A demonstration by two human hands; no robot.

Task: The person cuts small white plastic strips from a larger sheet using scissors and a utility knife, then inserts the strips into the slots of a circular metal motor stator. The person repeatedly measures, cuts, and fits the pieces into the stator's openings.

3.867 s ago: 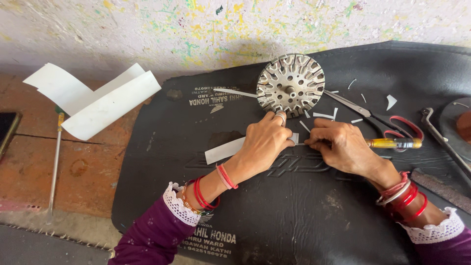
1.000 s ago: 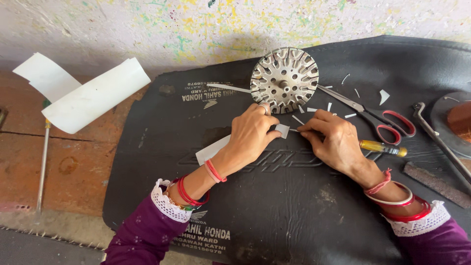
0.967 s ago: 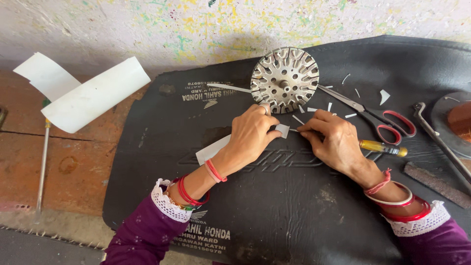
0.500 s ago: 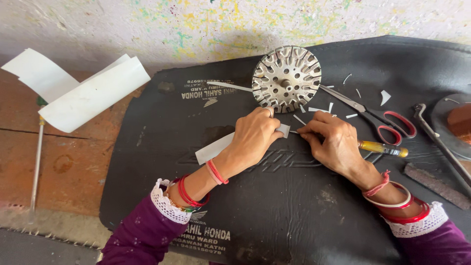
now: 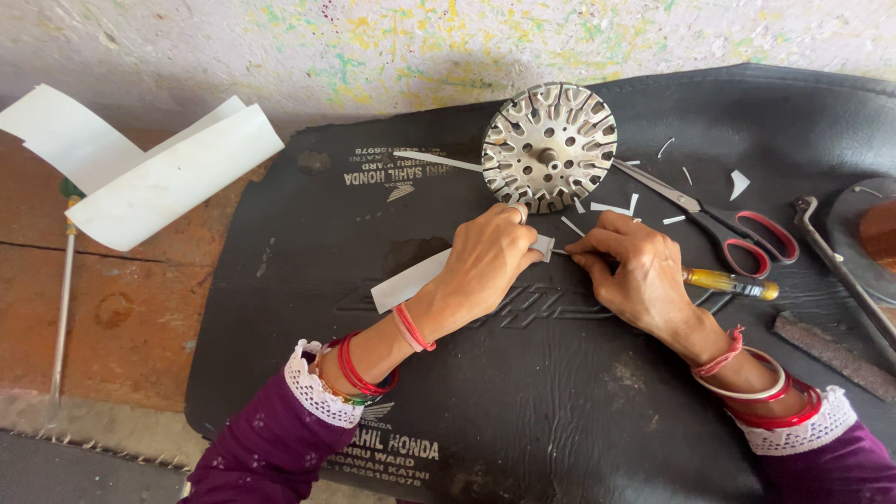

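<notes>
My left hand presses down on a long white paper strip lying on a black rubber mat. My right hand pinches the strip's right end; what sits between its fingertips is hidden. A yellow-handled tool pokes out from under the right hand. Just beyond both hands stands a round slotted metal disc with a centre shaft.
Red-handled scissors lie right of the disc among small white paper scraps. Folded white paper sheets and a thin rod lie on the reddish floor at left. A metal bar, a flat file and a round part are at right.
Both hands stay on the strip in nearly the same pose. The view has shifted slightly, so the disc and paper sheets sit a little differently in frame.
</notes>
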